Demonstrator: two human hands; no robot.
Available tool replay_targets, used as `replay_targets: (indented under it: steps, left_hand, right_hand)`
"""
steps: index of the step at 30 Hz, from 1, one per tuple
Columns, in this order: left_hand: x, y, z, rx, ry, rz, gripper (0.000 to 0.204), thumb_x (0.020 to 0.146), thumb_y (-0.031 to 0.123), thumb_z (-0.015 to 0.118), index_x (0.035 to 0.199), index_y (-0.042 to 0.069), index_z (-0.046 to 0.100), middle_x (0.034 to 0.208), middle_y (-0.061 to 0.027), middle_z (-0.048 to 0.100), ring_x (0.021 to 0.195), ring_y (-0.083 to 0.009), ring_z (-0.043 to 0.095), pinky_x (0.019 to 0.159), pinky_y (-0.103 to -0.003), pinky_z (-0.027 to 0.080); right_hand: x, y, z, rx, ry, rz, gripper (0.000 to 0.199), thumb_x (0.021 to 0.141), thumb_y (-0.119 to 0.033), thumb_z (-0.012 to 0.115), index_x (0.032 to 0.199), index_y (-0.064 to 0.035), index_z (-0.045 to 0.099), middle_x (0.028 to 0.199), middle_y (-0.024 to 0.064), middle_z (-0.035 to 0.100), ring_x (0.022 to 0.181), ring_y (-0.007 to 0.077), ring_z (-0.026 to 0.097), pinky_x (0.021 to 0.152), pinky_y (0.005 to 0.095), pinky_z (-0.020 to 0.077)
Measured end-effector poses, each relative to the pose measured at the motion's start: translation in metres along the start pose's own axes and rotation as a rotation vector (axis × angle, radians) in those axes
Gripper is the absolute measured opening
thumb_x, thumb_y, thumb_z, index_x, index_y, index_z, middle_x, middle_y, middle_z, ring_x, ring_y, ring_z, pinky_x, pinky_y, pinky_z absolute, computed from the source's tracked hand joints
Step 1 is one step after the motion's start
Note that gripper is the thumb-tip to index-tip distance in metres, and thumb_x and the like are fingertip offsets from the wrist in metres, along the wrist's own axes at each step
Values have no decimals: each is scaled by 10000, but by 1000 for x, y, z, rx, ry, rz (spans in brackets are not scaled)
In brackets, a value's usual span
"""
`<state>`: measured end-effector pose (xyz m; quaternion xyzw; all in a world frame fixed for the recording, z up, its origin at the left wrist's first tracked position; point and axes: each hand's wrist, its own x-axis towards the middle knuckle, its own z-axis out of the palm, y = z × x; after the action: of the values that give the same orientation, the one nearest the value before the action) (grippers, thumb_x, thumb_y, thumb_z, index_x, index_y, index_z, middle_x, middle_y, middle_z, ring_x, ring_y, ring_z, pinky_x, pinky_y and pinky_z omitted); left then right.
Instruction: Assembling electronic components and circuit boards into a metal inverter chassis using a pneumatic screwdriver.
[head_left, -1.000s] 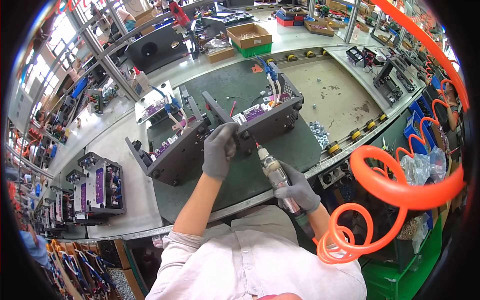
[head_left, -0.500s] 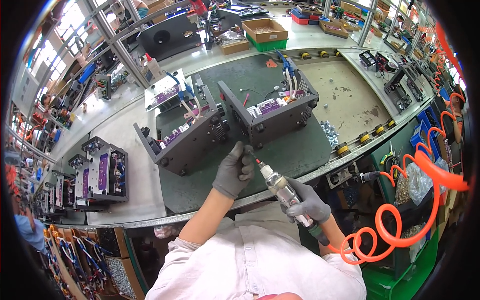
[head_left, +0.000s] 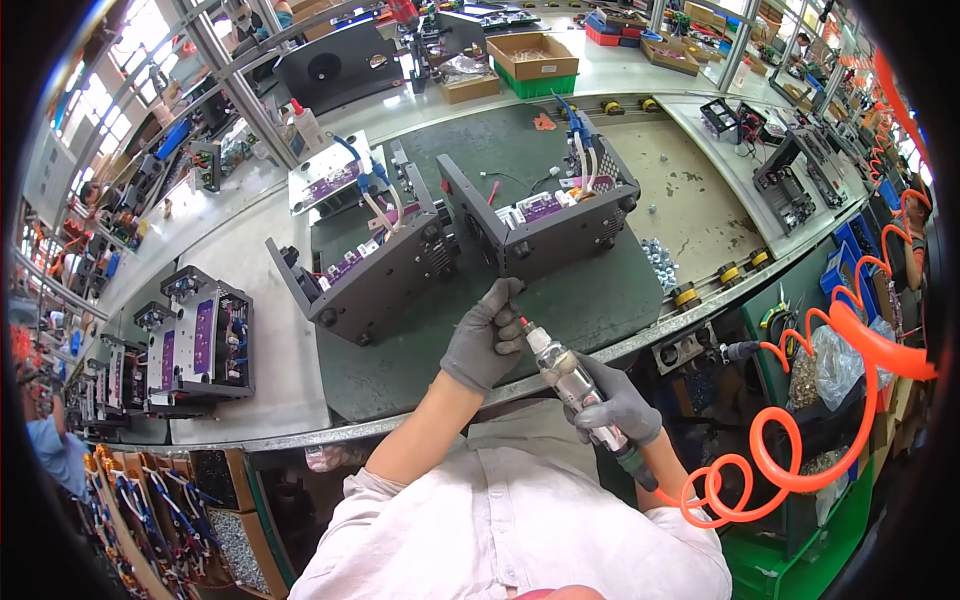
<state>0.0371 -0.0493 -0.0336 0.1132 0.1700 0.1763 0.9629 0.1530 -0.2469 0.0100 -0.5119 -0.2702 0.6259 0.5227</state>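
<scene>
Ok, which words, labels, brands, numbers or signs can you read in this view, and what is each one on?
No text can be read here.
Power screwdriver in the right hand: marks on its body, too small and blurred to read.
Cardboard box on the green bin: small mark on its front, too small to read.
Purple circuit board: any print is too small to tell.

The power screwdriver (head_left: 565, 372) has a shiny metal body; its hose (head_left: 885, 343) looks like smooth, glossy plastic. The 2 gloves (head_left: 478, 358) and the shirt (head_left: 430, 530) are matt cloth. The 2 housings (head_left: 375, 290) look like matt metal, the bolts (head_left: 658, 264) bright metal, the mat (head_left: 590, 300) smooth and dull, the box (head_left: 545, 69) plain cardboard.
</scene>
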Motion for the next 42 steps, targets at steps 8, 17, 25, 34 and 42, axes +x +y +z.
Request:
replay_targets:
  steps: [8, 17, 25, 34, 42]
  left_hand:
    - [3, -12, 11, 24, 118, 33, 225, 920, 264, 620, 1060, 88, 605, 656, 45, 473, 532, -56, 414, 406, -183, 279]
    - [10, -14, -5, 80, 121, 87, 226, 924, 247, 614, 1064, 70, 611, 671, 28, 516, 552, -69, 458, 413, -181, 301]
    - [7, -15, -7, 34, 1, 62, 235, 915, 255, 624, 1069, 78, 619, 674, 34, 530, 577, -76, 497, 441, -191, 348]
    - [6, -17, -10, 139, 65, 122, 261, 927, 241, 602, 1118, 64, 594, 706, 30, 537, 629, -83, 518, 504, -223, 397]
    - [-10, -23, 0, 50, 341, 56, 260, 963, 127, 484, 1193, 15, 533, 994, -93, 614, 739, -133, 595, 635, -244, 515]
  right_hand:
    - [-1, 12, -3, 71, 52, -8, 930, 561, -205, 725, 1395, -4, 366, 831, 64, 546, 598, 128, 569, 521, 263, 504]
    - [0, 8, -3, 0, 81, -35, 915, 583, -171, 704, 1412, -6, 352, 808, 61, 538, 600, 126, 557, 529, 266, 493]
    - [1, 11, -2, 15, 61, 22, 878, 585, -163, 688, 1391, -8, 376, 810, 63, 539, 587, 133, 560, 514, 273, 498]
    - [4, 13, -2, 16, 87, -17, 900, 575, -200, 709, 1387, -5, 375, 802, 70, 548, 579, 132, 560, 515, 270, 503]
    - [21, 24, -19, 28, 259, -78, 857, 610, -165, 708, 1384, -2, 380, 819, 66, 562, 551, 132, 559, 487, 265, 489]
